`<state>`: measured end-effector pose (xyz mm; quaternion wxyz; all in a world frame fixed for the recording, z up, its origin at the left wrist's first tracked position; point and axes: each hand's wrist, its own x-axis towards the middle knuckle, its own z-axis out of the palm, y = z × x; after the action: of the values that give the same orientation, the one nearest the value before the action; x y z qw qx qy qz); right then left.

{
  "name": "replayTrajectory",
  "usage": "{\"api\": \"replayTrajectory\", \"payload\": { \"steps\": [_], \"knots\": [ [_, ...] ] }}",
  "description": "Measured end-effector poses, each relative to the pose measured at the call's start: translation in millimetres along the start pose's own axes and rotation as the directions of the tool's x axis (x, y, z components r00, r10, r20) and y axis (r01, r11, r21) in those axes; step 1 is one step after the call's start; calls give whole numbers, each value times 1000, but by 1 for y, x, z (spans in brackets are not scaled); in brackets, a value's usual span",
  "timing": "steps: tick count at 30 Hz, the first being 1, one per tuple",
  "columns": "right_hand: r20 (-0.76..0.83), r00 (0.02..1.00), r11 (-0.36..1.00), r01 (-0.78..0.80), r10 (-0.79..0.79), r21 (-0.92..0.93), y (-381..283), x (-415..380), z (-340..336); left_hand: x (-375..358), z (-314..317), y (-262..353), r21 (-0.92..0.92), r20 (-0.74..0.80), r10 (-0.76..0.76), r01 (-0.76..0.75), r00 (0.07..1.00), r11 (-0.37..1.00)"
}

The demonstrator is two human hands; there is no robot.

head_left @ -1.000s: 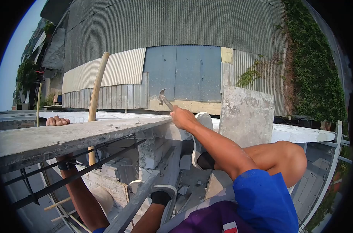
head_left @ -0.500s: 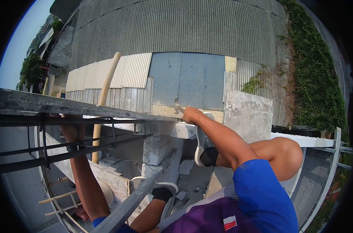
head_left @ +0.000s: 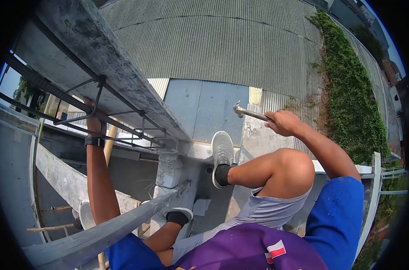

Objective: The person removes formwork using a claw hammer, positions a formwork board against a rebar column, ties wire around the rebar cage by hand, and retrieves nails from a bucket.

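My right hand (head_left: 284, 122) is wrapped round the handle of a claw hammer (head_left: 254, 113), its metal head pointing left, raised in the air right of my shoe (head_left: 222, 150). My left hand (head_left: 95, 118) is up at the left, against the underside of a long grey board (head_left: 119, 63) and partly hidden behind the steel rebar cage (head_left: 101, 83). Its fingers are mostly out of sight. A black band circles the left wrist.
A slanting timber (head_left: 110, 225) crosses the lower left. White block wall pieces (head_left: 168, 171) stand below the board's end. Past the wall lie corrugated roofing (head_left: 222, 49), blue sheets (head_left: 206, 108) and green vines (head_left: 348, 90). A bamboo pole (head_left: 110, 141) leans behind the cage.
My right hand has swung the hammer up and right, away from the board's end. The board and rebar now appear tilted, larger and higher in view, and my raised leg shows more fully.
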<state>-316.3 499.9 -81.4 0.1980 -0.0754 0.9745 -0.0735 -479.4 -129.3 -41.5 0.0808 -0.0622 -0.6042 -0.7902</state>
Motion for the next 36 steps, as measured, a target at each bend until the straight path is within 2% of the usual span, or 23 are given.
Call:
{"api": "replayTrajectory", "payload": {
  "steps": [2,4,5,7,10,11,12,13,14,16,18,20,22,24,25,26,28,31,32,36],
  "knots": [
    [-105,992,997,-75,75,5,10,-44,49,3,1,-2,-9,-16,-5,5,1000,1000],
    [-209,964,982,-140,164,128,5,-86,98,3,0,-1,-12,-36,-9,8,999,1000],
    [-130,961,943,-206,246,260,-15,-111,101,3,1,-2,-14,-44,-11,10,999,1000],
    [-63,927,892,-335,369,303,-40,-141,157,2,1,1,-18,-61,-11,10,998,1000],
    [132,927,834,-374,352,406,-76,-124,243,-3,13,0,-31,-71,-32,29,997,999],
    [164,927,825,-375,337,423,-80,-112,258,-1,9,0,-20,3,-49,49,999,999],
    [194,926,823,-376,323,425,-77,-104,268,10,-13,-15,-24,60,-52,53,997,998],
    [217,927,823,-371,305,431,-73,-98,267,17,-22,-25,-2,-51,-5,5,999,1000],
    [244,927,826,-366,284,429,-69,-93,266,14,-13,-20,-14,14,26,-26,1000,1000],
    [263,935,836,-335,238,435,-59,-80,249,9,4,-11,-50,143,89,-83,986,995],
    [145,972,837,-234,186,494,-39,-52,211,-6,25,10,5,181,45,-47,982,999],
    [-208,972,815,30,113,579,-28,0,120,-1,23,3,20,133,61,-65,989,998],
    [-543,840,771,343,5,537,-50,35,9,6,14,-8,32,111,52,-56,992,998],
    [-628,773,768,457,-94,448,-177,-10,-124,15,6,-25,-33,95,64,-61,993,998],
    [-638,755,701,536,-149,471,-217,-17,-159,21,-8,-29,92,186,31,-49,982,995],
    [-647,735,625,606,-203,492,-257,-25,-194,19,-10,-32,113,177,36,-57,984,992],
    [-799,552,607,727,-239,321,-309,-19,-220,13,-5,-29,132,151,40,-60,988,989],
    [-909,377,474,842,-179,256,-366,-6,-232,8,-4,-27,170,132,40,-62,990,983],
    [-900,408,584,772,-155,250,-379,-12,-233,7,-3,-27,185,127,40,-63,991,981],
    [-941,334,635,740,-60,222,-395,-1,-224,7,7,-22,235,103,51,-75,993,969]
  ]
}}
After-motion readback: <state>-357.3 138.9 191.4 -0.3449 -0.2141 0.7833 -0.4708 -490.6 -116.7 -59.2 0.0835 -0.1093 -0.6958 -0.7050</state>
